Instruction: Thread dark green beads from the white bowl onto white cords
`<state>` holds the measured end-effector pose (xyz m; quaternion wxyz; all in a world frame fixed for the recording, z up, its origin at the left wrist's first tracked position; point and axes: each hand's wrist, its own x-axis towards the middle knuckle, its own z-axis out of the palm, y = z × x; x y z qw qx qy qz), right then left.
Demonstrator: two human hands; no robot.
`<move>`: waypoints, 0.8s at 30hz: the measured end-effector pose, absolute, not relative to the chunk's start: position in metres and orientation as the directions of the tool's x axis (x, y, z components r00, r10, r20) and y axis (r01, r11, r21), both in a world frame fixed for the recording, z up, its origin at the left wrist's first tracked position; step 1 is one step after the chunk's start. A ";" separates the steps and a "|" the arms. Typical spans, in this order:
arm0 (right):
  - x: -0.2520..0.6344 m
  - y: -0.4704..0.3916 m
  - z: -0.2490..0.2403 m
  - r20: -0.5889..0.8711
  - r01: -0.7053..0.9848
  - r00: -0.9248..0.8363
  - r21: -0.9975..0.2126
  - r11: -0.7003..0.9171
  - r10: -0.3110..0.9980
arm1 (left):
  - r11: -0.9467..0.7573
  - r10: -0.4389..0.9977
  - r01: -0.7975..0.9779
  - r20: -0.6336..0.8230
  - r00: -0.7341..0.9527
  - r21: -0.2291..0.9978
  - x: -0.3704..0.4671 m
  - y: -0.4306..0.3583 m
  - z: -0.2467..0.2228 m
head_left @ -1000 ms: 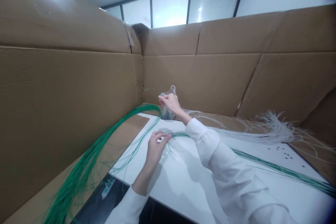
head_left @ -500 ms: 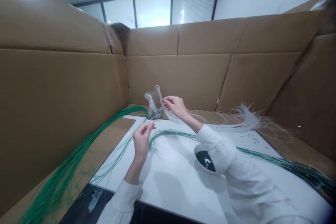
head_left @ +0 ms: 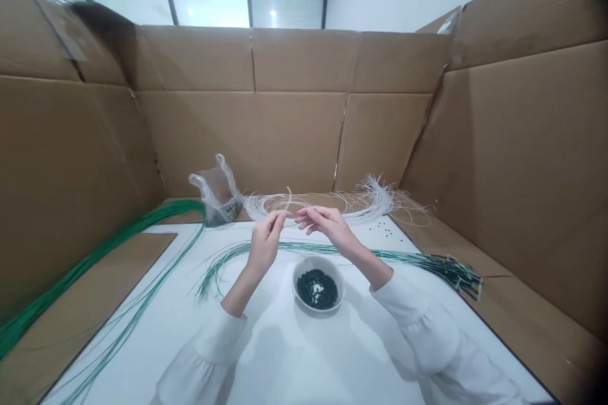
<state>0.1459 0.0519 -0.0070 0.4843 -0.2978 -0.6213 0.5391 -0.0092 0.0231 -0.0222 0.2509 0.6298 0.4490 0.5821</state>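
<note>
Above the white table, my left hand [head_left: 266,240] is closed in a pinch, with a thin pale strand [head_left: 289,197] rising at its fingertips. My right hand [head_left: 325,223] is close beside it, thumb and forefinger together; anything between them is too small to name. Below and between the hands stands a white bowl [head_left: 296,296] of small dark pieces [head_left: 316,288]. Green strands [head_left: 223,261] curve behind the bowl and pass behind both wrists. Behind my hands lies a looped bundle of clear white strands [head_left: 375,199].
A clear plastic bag [head_left: 218,193] stands at the back left. Long green strands [head_left: 114,242] run along the left side. Dark-tipped bundle ends [head_left: 458,273] lie at the right. Small dark dots [head_left: 386,230] lie at the back right. Cardboard walls [head_left: 294,133] enclose the table.
The view has swung right. My right hand has come away from the plastic bag and the white strands to beside my left hand. The bowl is now uncovered by my sleeve.
</note>
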 end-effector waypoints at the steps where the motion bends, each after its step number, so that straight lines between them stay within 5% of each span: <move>1: 0.150 0.053 -0.008 0.311 -0.137 -0.315 -0.950 0.282 0.896 | -0.482 0.858 0.307 0.514 -0.028 0.821 -0.005 0.028 -0.021; 8: 0.170 0.061 -0.014 0.404 -0.152 -0.085 -0.909 0.389 0.911 | -0.645 0.751 0.361 0.646 0.138 0.673 0.014 0.053 -0.014; 15: 0.178 0.069 -0.012 0.331 -0.192 -0.011 -0.927 0.323 0.944 | -0.534 0.840 0.237 0.475 0.263 0.812 0.018 0.067 -0.036; 24: 0.187 0.078 -0.012 0.045 -0.338 -0.138 -0.941 -0.004 0.989 | -0.636 0.760 0.413 0.622 0.187 0.653 0.000 0.074 -0.039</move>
